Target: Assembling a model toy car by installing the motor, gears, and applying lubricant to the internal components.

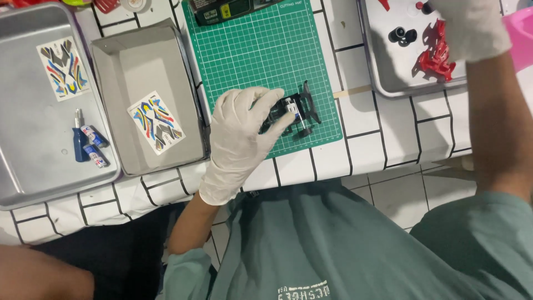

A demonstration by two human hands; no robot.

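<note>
My left hand (240,133), in a white glove, rests on a small black model car chassis (296,111) lying on the green cutting mat (261,50), fingers wrapped over its left end. My right hand (472,25), also gloved, reaches into the metal tray (388,78) at the upper right, above red plastic parts (437,56) and two small black wheels (402,35). What its fingers hold is hidden, as they pass out of view at the top.
A grey cardboard box lid (114,94) holds a colourful sticker sheet (155,121). A metal tray (28,166) at left holds another sticker sheet (63,68), small batteries (94,147) and a blue tool. A black box (222,10) sits at the mat's top. A pink object (522,33) lies at right.
</note>
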